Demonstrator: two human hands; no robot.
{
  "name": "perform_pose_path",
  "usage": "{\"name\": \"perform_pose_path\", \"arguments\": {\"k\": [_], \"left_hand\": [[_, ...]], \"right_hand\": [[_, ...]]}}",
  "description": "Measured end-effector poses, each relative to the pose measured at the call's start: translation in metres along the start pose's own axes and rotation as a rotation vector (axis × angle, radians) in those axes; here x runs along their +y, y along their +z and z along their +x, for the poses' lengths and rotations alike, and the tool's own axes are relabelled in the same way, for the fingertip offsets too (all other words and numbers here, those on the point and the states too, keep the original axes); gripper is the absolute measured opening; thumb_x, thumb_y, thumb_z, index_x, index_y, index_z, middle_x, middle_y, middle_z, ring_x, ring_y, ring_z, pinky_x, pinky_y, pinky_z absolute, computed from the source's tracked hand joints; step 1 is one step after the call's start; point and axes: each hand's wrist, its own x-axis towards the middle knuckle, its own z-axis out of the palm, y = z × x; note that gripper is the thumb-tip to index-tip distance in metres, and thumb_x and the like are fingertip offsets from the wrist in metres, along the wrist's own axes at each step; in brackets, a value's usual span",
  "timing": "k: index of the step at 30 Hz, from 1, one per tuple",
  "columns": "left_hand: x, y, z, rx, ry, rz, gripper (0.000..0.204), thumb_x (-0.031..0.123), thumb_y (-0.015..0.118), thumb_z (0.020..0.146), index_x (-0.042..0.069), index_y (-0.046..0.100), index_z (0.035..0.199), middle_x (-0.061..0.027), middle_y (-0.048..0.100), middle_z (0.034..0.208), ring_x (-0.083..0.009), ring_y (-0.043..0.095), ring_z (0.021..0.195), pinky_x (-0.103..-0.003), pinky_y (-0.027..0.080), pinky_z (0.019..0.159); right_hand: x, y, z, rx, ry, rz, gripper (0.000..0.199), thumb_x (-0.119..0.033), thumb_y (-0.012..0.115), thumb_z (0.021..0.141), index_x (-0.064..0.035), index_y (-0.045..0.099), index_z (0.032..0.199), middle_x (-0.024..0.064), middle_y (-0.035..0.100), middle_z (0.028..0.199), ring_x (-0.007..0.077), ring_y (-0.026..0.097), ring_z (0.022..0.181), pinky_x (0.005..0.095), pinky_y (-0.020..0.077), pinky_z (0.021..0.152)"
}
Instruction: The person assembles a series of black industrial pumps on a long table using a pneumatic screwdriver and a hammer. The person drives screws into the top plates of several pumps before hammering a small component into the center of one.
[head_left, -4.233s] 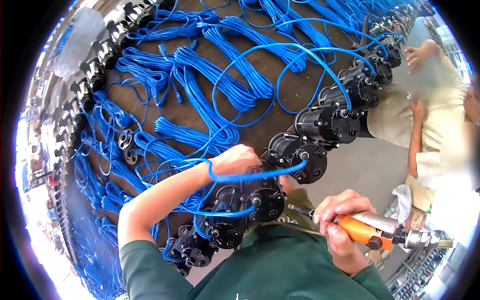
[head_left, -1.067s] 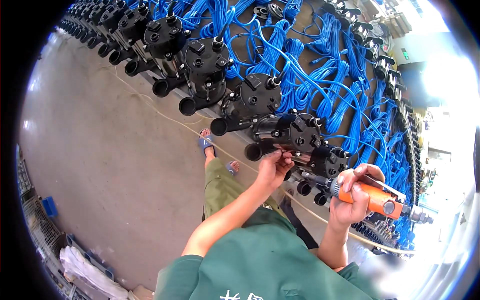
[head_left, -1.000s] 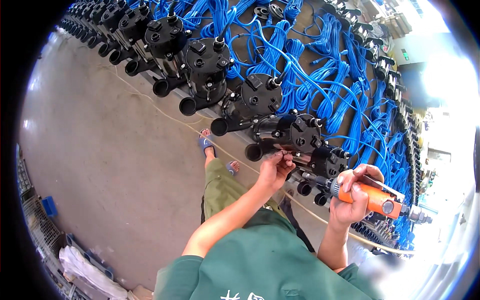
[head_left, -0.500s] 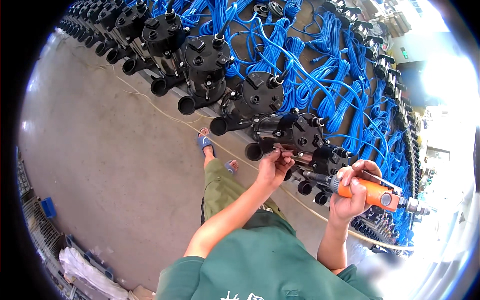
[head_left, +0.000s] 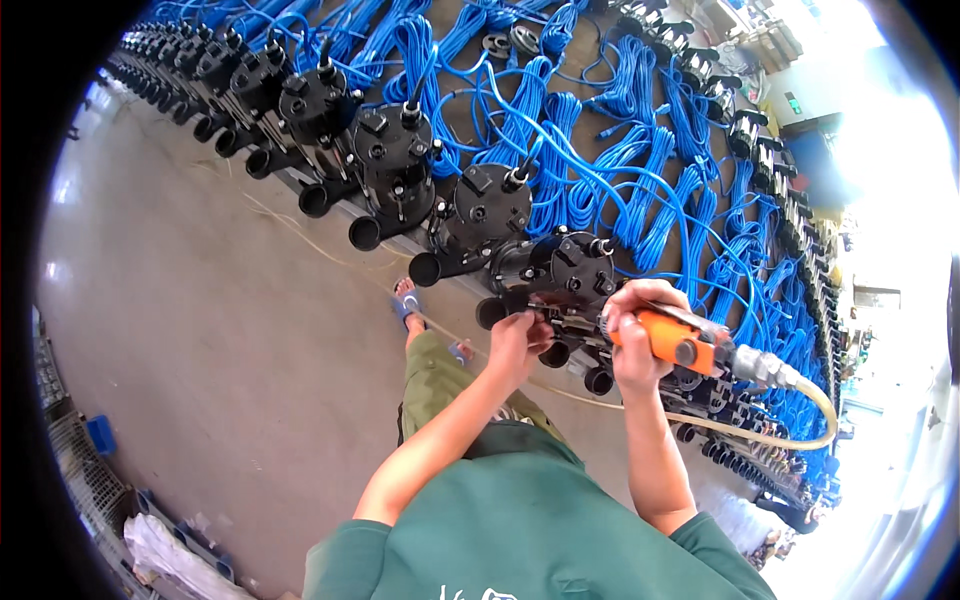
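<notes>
My right hand [head_left: 640,335] is wrapped round an orange air screwdriver [head_left: 682,342]. Its front end points left, toward the side of a black cylindrical pump [head_left: 582,268] in the row. Close to that pump's outlet, my left hand [head_left: 522,338] has its fingertips pinched together at the pump's lower side. What it pinches, if anything, is too small to make out. The tool's tip lies near the left fingers, and whether it touches them or the pump I cannot tell. A pale air hose [head_left: 832,418] leaves the back of the tool and curves down and left.
More black pumps [head_left: 392,165] stand in a long row, outlets facing me. Behind them lie many bundles of blue cable [head_left: 655,190], with another pump row beyond. The hose runs over the grey floor [head_left: 230,360]. A wire crate [head_left: 85,455] and white sacking [head_left: 170,555] sit lower left.
My right hand has brought the air screwdriver left and up, nearer to the pump and my left hand. The left hand has shifted slightly left and down. The pumps appear shifted left in view.
</notes>
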Motion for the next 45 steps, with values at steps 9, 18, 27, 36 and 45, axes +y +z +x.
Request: {"name": "perform_pose_path", "arguments": {"k": [9, 18, 27, 36, 45], "left_hand": [[0.052, 0.021, -0.017, 0.188, 1.107, 1.165, 0.108, 0.021, 0.096, 0.060, -0.001, 0.033, 0.145, -0.0260, 0.044, 0.137, -0.0429, 0.045, 0.128, -0.051, 0.040, 0.106], [0.053, 0.000, 0.028, -0.143, 0.986, 1.045, 0.118, 0.016, 0.095, 0.056, -0.001, 0.027, 0.152, -0.0226, 0.054, 0.138, -0.0422, 0.052, 0.129, -0.046, 0.046, 0.108], [0.070, 0.002, 0.022, -0.191, 1.045, 1.026, 0.100, 0.016, 0.095, 0.057, 0.004, 0.040, 0.139, -0.0164, 0.062, 0.116, -0.0417, 0.062, 0.107, -0.047, 0.052, 0.089], [0.095, 0.002, 0.047, -0.531, 0.890, 0.860, 0.118, 0.017, 0.100, 0.055, 0.005, 0.033, 0.152, -0.0133, 0.064, 0.127, -0.0238, 0.065, 0.109, -0.038, 0.052, 0.096], [0.088, 0.006, 0.056, -0.563, 0.908, 0.861, 0.118, 0.015, 0.099, 0.055, 0.005, 0.032, 0.152, -0.0148, 0.062, 0.134, -0.0245, 0.062, 0.124, -0.037, 0.050, 0.104]], "right_hand": [[0.002, 0.006, 0.008, -0.015, 0.041, -0.018, 0.029, 0.001, 0.057, 0.090, 0.0026, 0.054, 0.119, 0.0181, 0.067, 0.101, 0.0156, 0.061, 0.071, 0.0313, 0.0541, 0.067], [-0.012, 0.048, 0.052, -0.092, -0.074, -0.021, 0.034, 0.002, 0.057, 0.082, 0.0036, 0.056, 0.116, 0.0187, 0.065, 0.097, 0.0154, 0.059, 0.063, 0.0308, 0.0531, 0.061], [0.020, 0.055, 0.056, -0.126, 0.134, -0.034, 0.034, 0.000, 0.060, 0.087, 0.0031, 0.055, 0.120, 0.0186, 0.068, 0.098, 0.0161, 0.063, 0.070, 0.0301, 0.0545, 0.064], [0.011, 0.049, 0.113, 0.048, 0.049, -0.031, 0.027, 0.004, 0.060, 0.089, 0.0002, 0.056, 0.115, 0.0118, 0.068, 0.096, 0.0139, 0.063, 0.073, 0.0271, 0.0538, 0.066], [0.024, 0.032, 0.114, 0.023, 0.147, -0.087, 0.038, 0.007, 0.059, 0.087, -0.0005, 0.058, 0.124, 0.0149, 0.071, 0.104, 0.0100, 0.064, 0.074, 0.0258, 0.0556, 0.068]]}}
